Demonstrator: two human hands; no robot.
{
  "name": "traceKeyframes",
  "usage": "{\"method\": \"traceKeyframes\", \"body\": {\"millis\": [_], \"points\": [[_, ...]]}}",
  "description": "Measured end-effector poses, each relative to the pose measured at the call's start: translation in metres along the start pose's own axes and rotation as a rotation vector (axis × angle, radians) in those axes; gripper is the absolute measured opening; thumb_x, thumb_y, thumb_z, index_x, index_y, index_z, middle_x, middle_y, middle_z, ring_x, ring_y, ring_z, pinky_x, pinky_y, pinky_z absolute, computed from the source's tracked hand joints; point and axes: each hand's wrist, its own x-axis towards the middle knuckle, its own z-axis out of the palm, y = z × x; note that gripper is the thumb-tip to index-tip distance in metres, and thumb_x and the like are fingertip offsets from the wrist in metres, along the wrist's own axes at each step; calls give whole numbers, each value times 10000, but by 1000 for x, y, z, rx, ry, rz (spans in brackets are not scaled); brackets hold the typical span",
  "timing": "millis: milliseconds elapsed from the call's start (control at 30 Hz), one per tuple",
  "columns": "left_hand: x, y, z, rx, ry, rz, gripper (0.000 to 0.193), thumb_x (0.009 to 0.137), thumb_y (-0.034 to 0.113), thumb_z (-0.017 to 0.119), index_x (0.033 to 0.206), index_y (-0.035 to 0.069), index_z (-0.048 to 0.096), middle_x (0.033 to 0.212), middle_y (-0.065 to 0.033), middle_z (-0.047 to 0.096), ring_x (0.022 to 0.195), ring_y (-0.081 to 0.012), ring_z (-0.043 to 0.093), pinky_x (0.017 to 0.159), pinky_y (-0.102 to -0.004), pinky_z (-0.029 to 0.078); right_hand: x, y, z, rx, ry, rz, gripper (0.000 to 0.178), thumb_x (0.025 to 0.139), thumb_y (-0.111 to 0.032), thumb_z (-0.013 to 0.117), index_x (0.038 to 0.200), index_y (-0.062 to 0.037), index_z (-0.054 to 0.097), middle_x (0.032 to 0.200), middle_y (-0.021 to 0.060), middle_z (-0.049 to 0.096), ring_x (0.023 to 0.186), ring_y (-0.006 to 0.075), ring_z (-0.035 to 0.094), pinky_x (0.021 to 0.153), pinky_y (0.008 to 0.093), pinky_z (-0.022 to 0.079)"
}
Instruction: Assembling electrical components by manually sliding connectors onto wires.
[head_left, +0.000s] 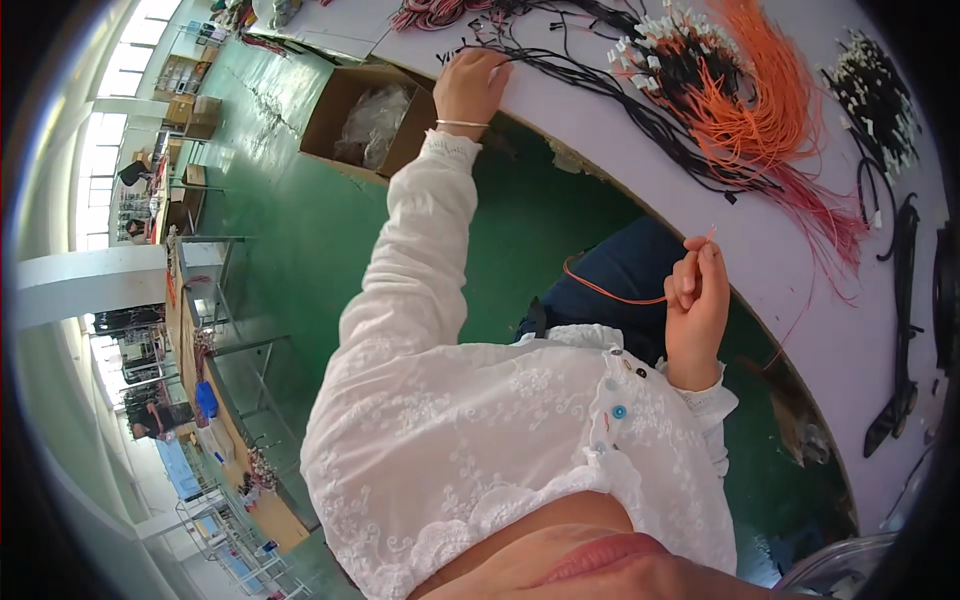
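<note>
My left hand (470, 88) reaches to the table edge, its fingers bent down over the ends of several black cables (570, 68). Short cable tips stick out past the fingers, while the fingertips themselves are partly hidden. Closer to my body, my right hand (697, 305) is closed in a pinch around a thin orange-red wire (615, 294). One end of that wire shows above the fingertips, and the rest loops out to the left over my lap. The black cables run along the table toward a bundle of orange wires (765, 100) with white connectors.
The pale table (800, 290) curves around my right side. On it lie pink-red wires (825, 205), a black bundle with white connectors (880, 105) and a long black strip-like part (903, 330). A cardboard box (325, 115) with clear plastic stands on the green floor.
</note>
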Motion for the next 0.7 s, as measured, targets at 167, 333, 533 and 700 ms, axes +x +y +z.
{"method": "traceKeyframes", "body": {"millis": [167, 333, 533, 700], "points": [[19, 28, -17, -87, 111, 54, 149, 973, 176, 661, 1070, 62, 655, 898, -92, 690, 753, -295, 675, 690, -404, 540, 2, 7, -5, -27, 2, 9, 267, 1098, -262, 484, 1080, -40, 631, 695, -50, 414, 554, 24, 283, 504, 217, 244], [-52, 129, -108, -514, -253, 95, 150, 910, 54, 718, 1041, 50, 645, 851, -111, 678, 665, -286, 671, 573, -347, 520, 15, 30, 17, -6, -137, 210, 274, 1107, -281, 483, 1164, -38, 595, 906, 43, 635, 668, 68, 528, 564, 204, 398], [-98, 126, -90, -446, -298, -13, 218, 919, 37, 710, 1134, 72, 702, 909, -94, 714, 748, -271, 692, 655, -343, 545, 36, 53, 38, 16, -134, 241, 273, 1103, -289, 489, 1170, -45, 590, 1233, 175, 700, 970, 193, 730, 718, 251, 584], [-34, 26, -51, 34, -72, 231, 258, 951, 138, 655, 1195, 171, 734, 894, -30, 662, 791, -234, 595, 711, -384, 434, 33, 37, 19, -56, -124, 63, 255, 1107, -271, 469, 1139, -61, 612, 1265, 179, 689, 1034, 216, 723, 707, 246, 600]]}}
